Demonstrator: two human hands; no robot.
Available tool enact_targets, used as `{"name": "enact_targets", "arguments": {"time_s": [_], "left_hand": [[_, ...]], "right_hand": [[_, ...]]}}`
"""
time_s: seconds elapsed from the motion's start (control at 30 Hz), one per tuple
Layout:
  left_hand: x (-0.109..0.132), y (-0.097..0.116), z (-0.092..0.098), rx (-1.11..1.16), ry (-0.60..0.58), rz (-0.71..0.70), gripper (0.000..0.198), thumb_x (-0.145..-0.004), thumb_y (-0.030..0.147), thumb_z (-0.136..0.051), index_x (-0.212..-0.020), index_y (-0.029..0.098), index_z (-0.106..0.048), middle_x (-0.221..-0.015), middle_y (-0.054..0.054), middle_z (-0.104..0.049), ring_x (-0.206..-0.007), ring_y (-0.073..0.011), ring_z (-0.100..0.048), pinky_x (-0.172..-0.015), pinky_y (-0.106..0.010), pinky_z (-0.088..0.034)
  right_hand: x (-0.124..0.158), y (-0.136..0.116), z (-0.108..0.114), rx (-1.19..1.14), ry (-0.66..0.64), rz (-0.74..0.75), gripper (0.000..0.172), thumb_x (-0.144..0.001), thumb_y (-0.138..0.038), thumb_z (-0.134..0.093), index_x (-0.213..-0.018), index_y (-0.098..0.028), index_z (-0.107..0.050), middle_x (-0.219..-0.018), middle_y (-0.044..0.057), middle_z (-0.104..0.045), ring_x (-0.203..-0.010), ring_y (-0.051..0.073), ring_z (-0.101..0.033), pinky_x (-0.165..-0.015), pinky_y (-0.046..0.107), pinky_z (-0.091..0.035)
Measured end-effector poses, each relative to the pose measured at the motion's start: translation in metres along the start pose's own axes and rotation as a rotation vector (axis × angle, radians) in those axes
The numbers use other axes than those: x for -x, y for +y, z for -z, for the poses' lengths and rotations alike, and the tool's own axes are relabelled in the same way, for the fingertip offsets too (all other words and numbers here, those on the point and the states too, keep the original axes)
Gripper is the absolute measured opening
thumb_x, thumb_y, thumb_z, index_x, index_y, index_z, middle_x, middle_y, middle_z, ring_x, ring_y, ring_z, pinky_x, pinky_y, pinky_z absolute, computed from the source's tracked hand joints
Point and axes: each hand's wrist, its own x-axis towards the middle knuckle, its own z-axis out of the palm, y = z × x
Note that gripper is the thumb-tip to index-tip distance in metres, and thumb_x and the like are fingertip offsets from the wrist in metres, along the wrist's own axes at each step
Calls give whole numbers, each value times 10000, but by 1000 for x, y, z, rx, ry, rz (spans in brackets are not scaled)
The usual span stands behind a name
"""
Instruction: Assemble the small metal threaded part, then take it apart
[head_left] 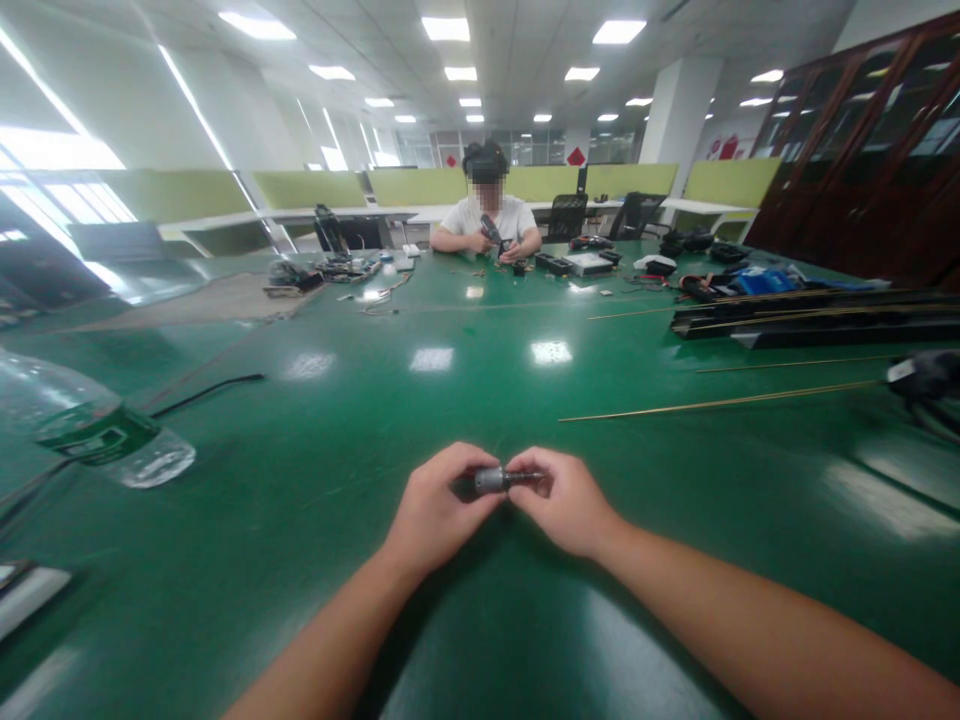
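Close to the middle of the green table [360, 400], my two hands meet around a small motor [491, 480]. It has a short grey cylindrical body, with a thin dark shaft [525, 477] pointing right. My left hand [439, 500] grips the body between thumb and fingers from the left. From the other side, the thumb and fingers of my right hand [562, 495] pinch the shaft. Part of the motor is hidden behind my fingers. Whether the shaft is one piece with the body, I cannot tell.
A clear plastic bottle [97, 425] lies on its side at left, near a black cable [210, 393]. Thin brass rods [712, 403] and black rails [825, 320] lie at right. Across the table sits a person [487, 215] holding a dark tool, among electronic parts.
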Motion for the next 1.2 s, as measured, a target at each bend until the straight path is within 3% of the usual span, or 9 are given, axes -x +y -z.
{"name": "enact_targets", "arguments": {"time_s": [0.27,0.57,1.2], "left_hand": [[0,1,1,10,-6,-42,182,-772,211,-762,-934,207,-681,-919,-8,-687,-849,-142,-636,-781,-246,-487],[-1,3,1,18,12,-62,181,-751,192,-777,-913,211,-700,-905,-11,-702,-838,-145,-653,-775,-249,-497],[-2,4,6,3,16,-11,156,-755,216,-763,-906,206,-728,-910,-42,-719,-835,-179,-672,-776,-292,-535]], "right_hand": [[-1,-1,0,-28,11,-47,144,-777,-184,-654,-892,-148,-733,-867,59,-746,-773,194,-688,-727,283,-523],[-2,-6,4,30,-51,-78,174,-839,-250,-600,-802,-146,-735,-645,6,-655,-588,142,-588,-581,242,-430],[-2,-9,5,46,-68,-25,132,-834,-220,-619,-803,-155,-730,-747,18,-687,-692,152,-608,-660,241,-445]]}}
